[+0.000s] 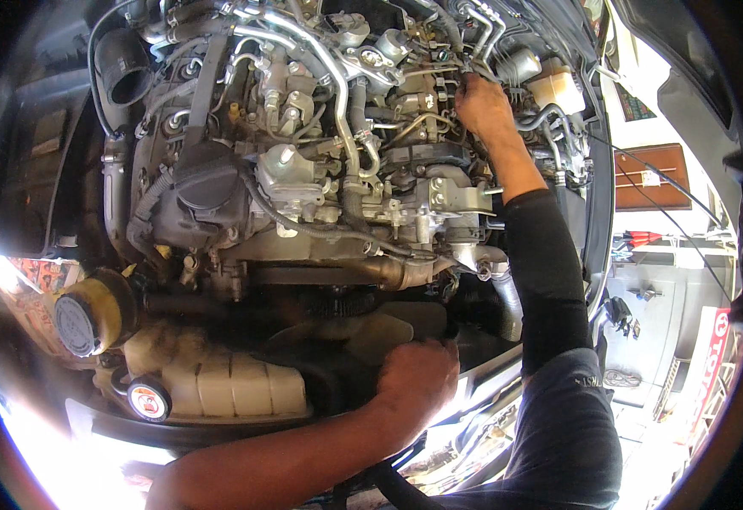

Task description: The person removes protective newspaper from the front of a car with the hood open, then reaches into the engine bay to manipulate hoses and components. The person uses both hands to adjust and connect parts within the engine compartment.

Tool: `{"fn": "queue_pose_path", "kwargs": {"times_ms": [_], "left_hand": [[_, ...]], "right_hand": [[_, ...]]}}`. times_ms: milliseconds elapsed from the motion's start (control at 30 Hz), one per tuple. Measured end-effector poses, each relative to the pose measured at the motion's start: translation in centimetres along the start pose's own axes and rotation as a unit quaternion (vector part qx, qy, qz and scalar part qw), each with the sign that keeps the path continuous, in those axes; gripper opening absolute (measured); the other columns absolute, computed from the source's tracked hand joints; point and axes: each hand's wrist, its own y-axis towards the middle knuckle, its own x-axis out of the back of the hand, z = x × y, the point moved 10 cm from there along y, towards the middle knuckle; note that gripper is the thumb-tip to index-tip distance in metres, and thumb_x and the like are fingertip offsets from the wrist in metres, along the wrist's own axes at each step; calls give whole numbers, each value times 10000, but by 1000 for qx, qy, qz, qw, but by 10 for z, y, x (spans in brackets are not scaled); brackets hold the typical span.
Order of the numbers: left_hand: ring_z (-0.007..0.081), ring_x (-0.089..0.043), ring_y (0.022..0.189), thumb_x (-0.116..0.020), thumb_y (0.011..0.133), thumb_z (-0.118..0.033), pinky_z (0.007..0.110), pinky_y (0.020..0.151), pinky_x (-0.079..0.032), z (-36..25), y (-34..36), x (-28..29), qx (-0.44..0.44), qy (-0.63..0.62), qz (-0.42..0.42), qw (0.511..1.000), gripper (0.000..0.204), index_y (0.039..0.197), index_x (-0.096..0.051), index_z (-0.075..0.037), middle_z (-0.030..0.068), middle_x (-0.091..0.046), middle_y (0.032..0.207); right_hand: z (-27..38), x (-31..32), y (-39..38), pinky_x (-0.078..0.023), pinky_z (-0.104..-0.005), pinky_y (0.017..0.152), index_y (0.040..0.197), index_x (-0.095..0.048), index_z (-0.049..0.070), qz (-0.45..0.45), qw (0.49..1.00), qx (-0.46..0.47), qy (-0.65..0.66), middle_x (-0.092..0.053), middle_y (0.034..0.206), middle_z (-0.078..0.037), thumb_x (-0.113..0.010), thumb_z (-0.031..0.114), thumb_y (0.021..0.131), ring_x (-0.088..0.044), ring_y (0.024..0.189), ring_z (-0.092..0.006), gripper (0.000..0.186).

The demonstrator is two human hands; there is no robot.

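A: Clock centred on the view. Where is the engine [291, 166] lying?
B: It is filling the bay from the middle out to 11 o'clock. A silver pipe [337, 85] is curving down near 12; a round black cap [210, 178] is sitting on it at 10.

A: Right hand [484, 106]?
B: At 1 o'clock, it is bending in among thin pipes, its arm coming up from 5 in a black sleeve [546, 263]. Its fingertips are hiding behind the hand and the parts; I cannot tell whether they are gripping anything.

A: Neighbours?
B: A pale plastic bottle [556, 89] is standing just beside it, farther toward 2.

A: Left hand [418, 374]?
B: Sitting at 5, near the front edge of the bay, its bare forearm slanting in from 7. The fingers are curling inward and mostly facing away; I cannot tell whether they are grasping something.

A: Anything around it?
B: A pale tank [248, 391] is lying between 7 and 8, well apart from the right hand, with a small round lid [148, 399] showing at its outer end. A yellowish pot [95, 314] is leaning between 8 and 9.
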Motion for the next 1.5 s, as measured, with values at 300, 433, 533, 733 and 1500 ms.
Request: {"fn": "queue_pose_path", "kwargs": {"times_ms": [300, 433, 533, 733, 1500], "left_hand": [[306, -797, 841, -593, 989, -203, 434, 607, -644, -2, 0, -4, -3, 22, 15, 1000, 264, 1149, -717, -32, 166, -762, 991], [303, -798, 843, -599, 985, -202, 427, 619, -647, 1, 0, 0, 4, 2, 8, 1000, 259, 1142, -718, -34, 171, -764, 1004], [301, -798, 854, -607, 982, -204, 424, 627, -648, -1, 2, -3, 1, 0, 24, 1000, 250, 1129, -723, -37, 173, -766, 1009], [298, -796, 868, -622, 981, -220, 412, 643, -644, 2, 3, -6, 22, -12, 12, 1000, 244, 1105, -739, -46, 162, -767, 987], [297, -799, 886, -600, 1010, -214, 414, 658, -644, 0, 3, -7, 19, 0, 39, 999, 251, 1120, -759, -54, 156, -771, 999]], "right_hand": [[8, -6, 1, -534, -536, 1063, 1242, -712, 15, 28, 999, 7, -40, -715, 1250, -300, -564, 252, 982, -674, 1220, -468, 381], [13, -4, 1, -533, -532, 1069, 1255, -711, 21, 42, 998, -2, -51, -702, 1288, -295, -547, 216, 975, -669, 1234, -466, 379], [14, -3, 0, -531, -530, 1073, 1244, -718, 22, 39, 998, -6, -51, -702, 1289, -293, -546, 205, 971, -668, 1235, -467, 372], [14, -7, 4, -541, -544, 1054, 1205, -731, 20, 10, 998, 32, -55, -718, 1234, -306, -542, 190, 961, -688, 1193, -477, 352], [13, 2, -9, -541, -541, 1050, 1310, -678, 89, 24, 997, -1, -71, -726, 1252, -264, -589, 358, 1012, -686, 1205, -441, 411]]}}
